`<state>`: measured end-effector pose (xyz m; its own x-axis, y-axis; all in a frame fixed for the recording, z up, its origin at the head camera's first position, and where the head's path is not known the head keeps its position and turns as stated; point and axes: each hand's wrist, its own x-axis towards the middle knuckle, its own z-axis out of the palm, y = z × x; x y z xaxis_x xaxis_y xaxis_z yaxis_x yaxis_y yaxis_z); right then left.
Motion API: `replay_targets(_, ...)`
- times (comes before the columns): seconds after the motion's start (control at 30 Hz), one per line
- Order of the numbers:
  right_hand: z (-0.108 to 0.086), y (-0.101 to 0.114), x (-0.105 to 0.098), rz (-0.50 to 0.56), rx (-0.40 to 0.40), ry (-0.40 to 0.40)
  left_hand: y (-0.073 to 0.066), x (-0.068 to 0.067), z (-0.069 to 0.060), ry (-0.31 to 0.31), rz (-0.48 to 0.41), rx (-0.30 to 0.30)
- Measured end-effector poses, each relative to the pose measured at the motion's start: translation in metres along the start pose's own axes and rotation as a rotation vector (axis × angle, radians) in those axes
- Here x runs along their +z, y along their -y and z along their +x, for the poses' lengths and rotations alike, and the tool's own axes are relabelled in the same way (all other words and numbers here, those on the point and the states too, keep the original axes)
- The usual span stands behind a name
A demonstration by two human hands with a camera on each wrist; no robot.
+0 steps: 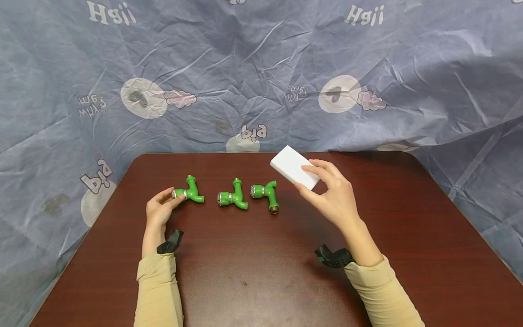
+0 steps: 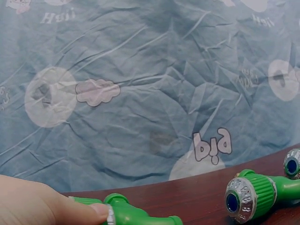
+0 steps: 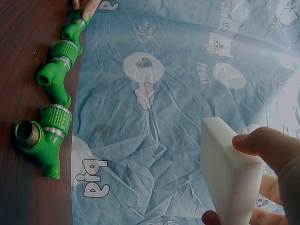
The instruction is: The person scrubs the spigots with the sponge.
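Observation:
Three green taps with ribbed knobs lie in a row on the table. My left hand point(image 1: 159, 210) pinches the knob of the left tap point(image 1: 193, 190) between thumb and fingers; the left wrist view shows the thumb on that knob. Beside it lies the middle tap point(image 1: 238, 196), its spout toward me. The right tap point(image 1: 269, 195) is turned the other way, its threaded brass end point(image 3: 28, 133) toward me. Above the table, right of the taps, my right hand point(image 1: 333, 195) holds a white rectangular block point(image 1: 293, 165), tilted, by its edges.
The dark brown table point(image 1: 245, 272) has a far edge close to a wrinkled blue printed cloth point(image 1: 253, 68). Black wrist cameras sit on the left wrist point(image 1: 170, 241) and the right wrist point(image 1: 334, 257).

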<state>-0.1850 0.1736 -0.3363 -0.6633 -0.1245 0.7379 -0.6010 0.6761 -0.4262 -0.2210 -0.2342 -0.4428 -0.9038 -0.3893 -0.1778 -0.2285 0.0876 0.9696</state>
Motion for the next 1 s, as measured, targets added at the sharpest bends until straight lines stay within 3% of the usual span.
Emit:
replay_targets(0.17,0.0,0.0,0.0,0.0,0.0,0.004,-0.002,-0.003,-0.002,0.034,-0.066,-0.001)
replay_targets(0.37,0.0,0.001,0.0,-0.002,0.0,0.007,-0.005,-0.009,-0.004,0.088,-0.212,-0.003)
replay_targets(0.57,0.0,0.001,0.0,0.003,0.002,0.013,-0.01,-0.012,-0.007,0.228,-0.391,0.016)
replay_targets(0.77,-0.001,0.001,0.0,0.004,0.0,0.022,-0.016,0.0,-0.01,0.398,-0.485,0.092)
replay_targets(1.0,-0.001,0.002,0.0,0.006,-0.009,0.023,-0.032,0.023,-0.019,0.519,-0.503,0.179)
